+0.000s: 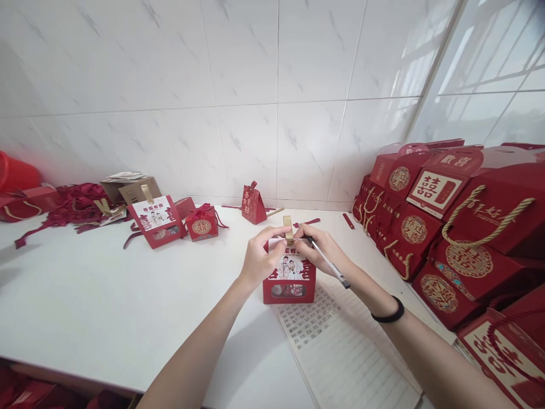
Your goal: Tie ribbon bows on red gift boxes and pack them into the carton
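Note:
A red gift box [289, 292] with a printed couple and a clear window stands upright in front of me, partly on an open notebook [353, 341]. A gold ribbon [288, 220] rises as a loop from its top. My left hand [264, 253] pinches the ribbon's base at the box top from the left. From the other side, the fingertips of my right hand [321, 250] press at the same spot. A black-capped pen [330, 264] is tucked in the right hand, slanting down to the right. The fingers hide part of the box's upper edge.
Red gift boxes [464, 258] with rope handles are stacked along the right. A similar box with a gold loop [156, 221], a small red box [202, 223] and a triangular box [253, 204] stand farther back. Dark red ribbons [76, 207] lie heaped at left, near a cardboard box [136, 188].

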`<state>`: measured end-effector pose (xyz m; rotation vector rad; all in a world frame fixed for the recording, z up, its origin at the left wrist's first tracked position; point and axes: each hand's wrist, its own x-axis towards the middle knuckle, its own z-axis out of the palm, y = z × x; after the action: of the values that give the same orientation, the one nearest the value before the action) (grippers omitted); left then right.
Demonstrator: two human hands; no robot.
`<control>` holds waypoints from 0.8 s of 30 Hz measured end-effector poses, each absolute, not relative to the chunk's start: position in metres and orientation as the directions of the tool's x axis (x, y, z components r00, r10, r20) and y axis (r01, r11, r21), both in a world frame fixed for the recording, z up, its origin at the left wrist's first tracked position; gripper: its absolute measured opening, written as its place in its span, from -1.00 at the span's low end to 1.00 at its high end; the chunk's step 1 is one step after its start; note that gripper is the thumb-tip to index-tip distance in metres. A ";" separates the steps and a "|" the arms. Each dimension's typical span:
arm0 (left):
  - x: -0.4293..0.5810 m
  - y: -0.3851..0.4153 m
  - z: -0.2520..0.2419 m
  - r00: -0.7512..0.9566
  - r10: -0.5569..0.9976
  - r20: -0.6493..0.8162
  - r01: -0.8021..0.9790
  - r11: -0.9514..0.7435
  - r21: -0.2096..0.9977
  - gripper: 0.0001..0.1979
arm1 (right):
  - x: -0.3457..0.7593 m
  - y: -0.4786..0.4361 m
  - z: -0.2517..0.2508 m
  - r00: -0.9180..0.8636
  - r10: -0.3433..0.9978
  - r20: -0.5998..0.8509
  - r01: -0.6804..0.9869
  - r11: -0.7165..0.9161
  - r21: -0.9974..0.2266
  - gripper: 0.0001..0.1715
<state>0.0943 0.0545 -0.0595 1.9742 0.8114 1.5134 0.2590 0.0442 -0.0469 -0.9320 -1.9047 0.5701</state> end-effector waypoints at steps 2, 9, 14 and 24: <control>0.092 0.056 -0.060 0.213 0.740 0.638 0.132 -0.669 0.732 -0.73 | 0.259 0.045 -0.047 -0.293 0.804 0.518 0.356 0.594 -0.721 -0.89; 0.066 0.069 -0.069 0.471 0.779 0.415 -0.094 -0.423 0.901 -0.42 | 0.262 0.047 -0.045 -0.175 0.820 0.545 0.328 0.570 -0.753 -0.79; 0.056 0.057 -0.074 0.428 0.855 0.292 -0.029 -0.310 0.950 -0.63 | 0.263 0.041 -0.034 -0.023 0.785 0.620 0.345 0.588 -0.732 -0.72; -0.031 0.004 -0.039 -0.062 0.995 -0.083 -0.589 0.031 0.807 -0.79 | 0.286 0.068 -0.078 -0.161 0.811 0.562 0.728 0.483 -0.487 -0.43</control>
<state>-0.0310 0.0038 -0.0392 0.6528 0.8188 1.4590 0.2857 0.0681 -0.0776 -1.2776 -1.9196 0.1298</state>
